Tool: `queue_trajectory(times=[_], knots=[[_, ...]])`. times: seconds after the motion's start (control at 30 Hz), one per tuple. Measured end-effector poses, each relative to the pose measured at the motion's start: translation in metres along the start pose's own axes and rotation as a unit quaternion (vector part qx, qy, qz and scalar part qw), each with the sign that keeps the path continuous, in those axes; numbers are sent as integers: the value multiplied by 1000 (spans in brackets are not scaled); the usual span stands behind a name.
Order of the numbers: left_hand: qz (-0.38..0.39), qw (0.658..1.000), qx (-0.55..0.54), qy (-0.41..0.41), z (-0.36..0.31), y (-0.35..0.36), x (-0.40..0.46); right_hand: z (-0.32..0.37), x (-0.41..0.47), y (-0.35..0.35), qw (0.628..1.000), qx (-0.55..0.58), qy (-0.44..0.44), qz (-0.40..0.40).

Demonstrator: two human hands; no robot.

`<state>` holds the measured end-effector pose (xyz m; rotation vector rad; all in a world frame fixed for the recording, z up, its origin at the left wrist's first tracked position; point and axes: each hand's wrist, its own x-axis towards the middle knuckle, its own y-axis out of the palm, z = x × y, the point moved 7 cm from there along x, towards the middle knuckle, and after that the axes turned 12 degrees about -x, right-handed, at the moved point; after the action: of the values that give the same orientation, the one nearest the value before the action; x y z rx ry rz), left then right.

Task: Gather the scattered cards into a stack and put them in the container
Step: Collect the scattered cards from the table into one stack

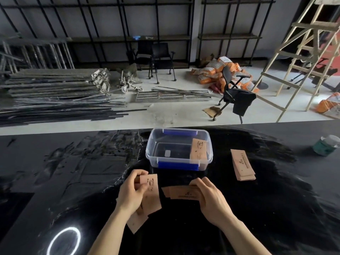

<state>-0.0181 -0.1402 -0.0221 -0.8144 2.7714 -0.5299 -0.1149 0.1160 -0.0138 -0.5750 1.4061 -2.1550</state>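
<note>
A clear plastic container (179, 163) with blue latches stands on the black table, with one tan card (199, 149) leaning inside against its right wall. My left hand (131, 193) is closed on a bunch of tan cards (152, 195) just in front of the container's left corner; more cards poke out below the hand. My right hand (211, 196) grips the right end of a fanned group of cards (181, 192) lying flat. A separate small pile of cards (242, 167) rests to the right of the container.
A green and white jar (326, 145) stands near the table's far right edge. A ring light reflects in the glossy black table (73, 172) at the near left. Beyond the table are chairs, metal rods, sacks and a wooden ladder on the floor.
</note>
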Motion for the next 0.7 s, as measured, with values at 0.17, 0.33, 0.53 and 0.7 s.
queue_trajectory(times=[0.17,0.33,0.53,0.7], knots=[[16,996,20,91,-33,14,8,8,-1,1,1000,-6,-28,3],[145,983,57,94,-41,68,-4,12,1,7,1000,2,1,15],[175,979,44,93,-43,91,-15,17,1,10,1000,-1,-21,16],[12,993,-14,118,-42,47,-13,14,0,7,1000,5,-3,-3]])
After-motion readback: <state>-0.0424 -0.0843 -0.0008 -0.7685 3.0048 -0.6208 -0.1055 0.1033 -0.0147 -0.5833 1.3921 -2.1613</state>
